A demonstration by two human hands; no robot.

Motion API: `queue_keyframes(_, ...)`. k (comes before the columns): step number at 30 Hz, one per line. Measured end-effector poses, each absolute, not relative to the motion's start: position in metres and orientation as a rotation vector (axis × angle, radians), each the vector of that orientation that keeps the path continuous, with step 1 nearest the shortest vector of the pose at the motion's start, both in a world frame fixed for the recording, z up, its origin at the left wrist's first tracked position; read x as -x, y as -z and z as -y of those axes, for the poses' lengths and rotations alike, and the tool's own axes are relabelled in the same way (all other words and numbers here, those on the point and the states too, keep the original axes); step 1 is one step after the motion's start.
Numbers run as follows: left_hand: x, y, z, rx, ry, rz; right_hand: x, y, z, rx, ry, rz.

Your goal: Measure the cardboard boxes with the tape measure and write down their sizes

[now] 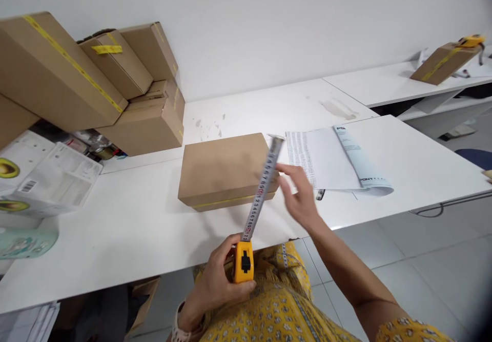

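My left hand [217, 278] is wrapped round the yellow case of a tape measure [244, 262], low in front of my body. Its printed metal blade [259, 193] is drawn out and slants up and away, with the hooked end above the table. My right hand [300, 196] is beside the blade, thumb and forefinger apart; whether a fingertip touches the blade, I cannot tell. Behind the blade, a closed brown cardboard box [219, 165] lies on the white table [134, 239], a yellow strip along its near side.
Several cardboard boxes [77, 70] are stacked at the left, above white cartons with avocado pictures [57, 178] and a pale green bottle [28, 242]. Right of the box lies a notepad or sheaf of paper [326, 157] with a curled cover. Another box [442, 65] stands far right, something yellow on it.
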State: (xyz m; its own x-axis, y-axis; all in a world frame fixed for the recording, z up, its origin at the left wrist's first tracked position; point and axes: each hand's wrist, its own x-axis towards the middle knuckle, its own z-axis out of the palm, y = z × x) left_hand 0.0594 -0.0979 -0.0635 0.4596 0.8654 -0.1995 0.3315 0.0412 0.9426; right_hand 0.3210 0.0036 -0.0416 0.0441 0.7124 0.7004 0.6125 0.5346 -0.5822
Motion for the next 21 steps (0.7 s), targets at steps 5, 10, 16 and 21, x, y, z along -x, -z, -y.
queue_keyframes(5,-0.06,0.065,0.096,-1.796,-0.383,-1.173,-0.35,0.01,0.016,0.984,-0.562,1.236)
queue_keyframes(10,-0.06,0.07,0.098,-1.79,-0.335,-1.194,-0.34,0.011,0.037,0.939,-0.561,1.182)
queue_keyframes(16,-0.062,0.075,0.101,-1.651,-0.567,-1.28,-0.307,0.031,0.062,0.83,-0.474,1.614)
queue_keyframes(21,-0.056,0.069,0.104,-1.701,-0.764,-1.296,-0.299,0.053,0.07,0.87,0.006,1.796)
